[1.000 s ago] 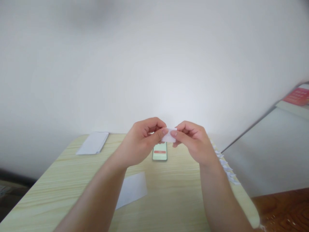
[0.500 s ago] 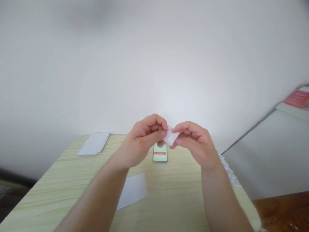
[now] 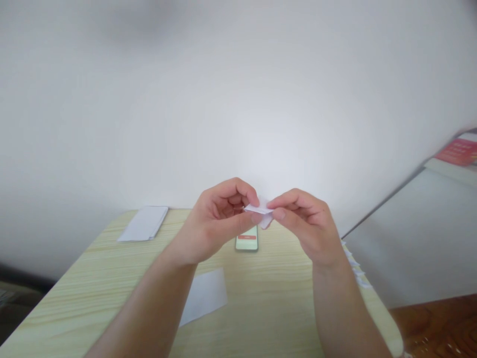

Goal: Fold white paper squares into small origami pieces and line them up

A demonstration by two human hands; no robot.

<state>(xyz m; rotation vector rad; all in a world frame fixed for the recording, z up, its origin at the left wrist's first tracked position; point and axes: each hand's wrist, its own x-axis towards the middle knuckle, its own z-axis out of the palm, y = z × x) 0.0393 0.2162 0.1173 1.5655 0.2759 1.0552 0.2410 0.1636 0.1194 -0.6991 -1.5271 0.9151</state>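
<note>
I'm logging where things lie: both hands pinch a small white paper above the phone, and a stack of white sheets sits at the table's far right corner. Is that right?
Not quite. In the head view, the stack of white sheets sits at the far left corner of the table, not the right. Both the left hand and right hand do pinch the small white paper above the phone.

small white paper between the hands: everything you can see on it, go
The small white paper looks like thin plain paper, folded into a flat little piece seen almost edge-on, with a flap hanging below at its right end. No print shows. It is held in the air above the wooden table, just over the phone, and touches neither. The left hand pinches its left end between thumb and forefinger; the right hand pinches its right end the same way.
</note>
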